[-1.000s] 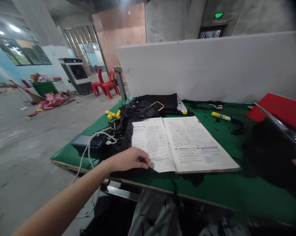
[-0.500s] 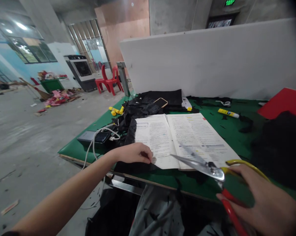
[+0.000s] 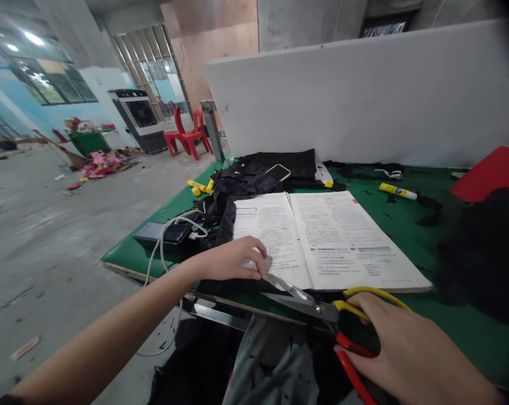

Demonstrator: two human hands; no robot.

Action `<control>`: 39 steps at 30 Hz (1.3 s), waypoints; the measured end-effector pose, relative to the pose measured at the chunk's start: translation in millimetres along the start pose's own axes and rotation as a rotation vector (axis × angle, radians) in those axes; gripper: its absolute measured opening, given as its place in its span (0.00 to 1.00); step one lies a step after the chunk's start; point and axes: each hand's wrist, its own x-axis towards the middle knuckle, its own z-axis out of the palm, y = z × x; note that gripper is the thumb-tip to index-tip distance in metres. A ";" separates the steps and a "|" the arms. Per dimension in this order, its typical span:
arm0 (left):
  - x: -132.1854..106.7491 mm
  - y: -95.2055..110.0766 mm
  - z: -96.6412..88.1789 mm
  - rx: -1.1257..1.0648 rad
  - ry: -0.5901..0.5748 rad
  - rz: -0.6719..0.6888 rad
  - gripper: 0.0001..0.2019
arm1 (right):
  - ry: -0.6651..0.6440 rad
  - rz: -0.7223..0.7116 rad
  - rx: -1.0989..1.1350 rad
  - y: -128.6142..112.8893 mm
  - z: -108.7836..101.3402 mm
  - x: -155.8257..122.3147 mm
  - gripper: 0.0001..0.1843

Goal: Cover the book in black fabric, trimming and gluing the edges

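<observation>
An open book (image 3: 322, 236) lies on the green table (image 3: 406, 320). My left hand (image 3: 231, 260) rests at the book's lower left corner, fingers curled, pinching the corner of the page. My right hand (image 3: 410, 354) grips scissors (image 3: 317, 306) with one yellow and one red handle. The blades are parted and point left, their tips at the page corner beside my left fingers.
Black fabric (image 3: 246, 185) is heaped behind the book, more at the right (image 3: 486, 253). A phone (image 3: 278, 172) lies on it. A power bank with white cable (image 3: 161, 232), yellow glue sticks (image 3: 197, 187) (image 3: 398, 192), red card (image 3: 491, 171) and a white partition (image 3: 364, 95) surround the book.
My right hand came in from the right with the scissors and moved them down and left to the page corner. My left fingers lifted that corner slightly.
</observation>
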 end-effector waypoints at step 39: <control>6.6 3.0 -2.4 0.073 -0.066 0.032 0.05 | -0.284 -0.010 0.091 -0.9 3.1 1.0 0.11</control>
